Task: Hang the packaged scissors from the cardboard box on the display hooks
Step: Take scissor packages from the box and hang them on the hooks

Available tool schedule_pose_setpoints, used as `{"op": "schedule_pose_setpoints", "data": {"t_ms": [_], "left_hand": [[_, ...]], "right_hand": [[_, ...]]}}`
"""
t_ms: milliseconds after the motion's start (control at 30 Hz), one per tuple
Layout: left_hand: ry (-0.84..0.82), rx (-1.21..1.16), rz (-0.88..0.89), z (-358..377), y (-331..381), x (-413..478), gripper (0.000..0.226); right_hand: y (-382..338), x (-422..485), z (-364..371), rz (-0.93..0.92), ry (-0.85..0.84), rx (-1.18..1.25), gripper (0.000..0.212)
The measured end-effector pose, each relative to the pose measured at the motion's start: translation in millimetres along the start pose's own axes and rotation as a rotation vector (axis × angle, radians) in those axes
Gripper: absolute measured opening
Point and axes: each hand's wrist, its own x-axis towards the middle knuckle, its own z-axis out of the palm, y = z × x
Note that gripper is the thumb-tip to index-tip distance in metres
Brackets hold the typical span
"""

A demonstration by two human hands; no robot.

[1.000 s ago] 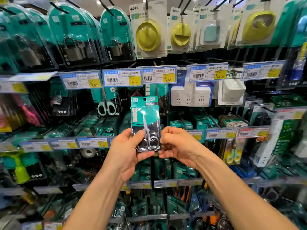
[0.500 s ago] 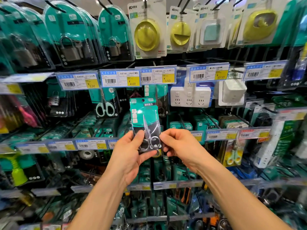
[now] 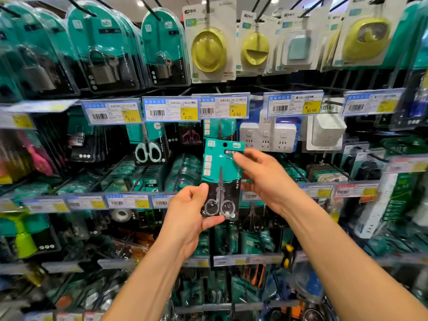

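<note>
scissors pack upright | left hand pinches bottom | right hand top

The scissors pack is printed card, teal above and black below, under a clear, glossy plastic blister that catches the light. The scissors inside look like bright polished metal. The padlocks above are duller grey metal in the same shiny clear shells. The price labels are paper behind glossy plastic sleeves. The sockets are smooth white plastic. The hooks are dark wire.
</note>
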Motion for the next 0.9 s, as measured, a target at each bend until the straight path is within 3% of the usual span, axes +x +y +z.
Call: {"op": "schedule_pose_setpoints", "data": {"t_ms": [133,467,633,733,900], "left_hand": [[-0.038,0.001,-0.014,6,-2,2,0.023],[-0.033,-0.068,0.035,-1,1,6,0.015],[-0.049,0.046,0.015,-7,-1,5,0.016],[-0.052,-0.011,0.027,-8,-1,7,0.015],[-0.028,0.012,0.09,-3,3,26,0.018]], "right_hand": [[-15,19,6,-0.036,0.056,0.129,0.009],[-33,47,20,-0.138,0.069,0.097,0.012],[-30,51,19,-0.087,-0.033,0.141,0.012],[-31,50,16,-0.061,-0.09,0.163,0.012],[-34,60,19,-0.178,-0.045,0.217,0.017]]}}
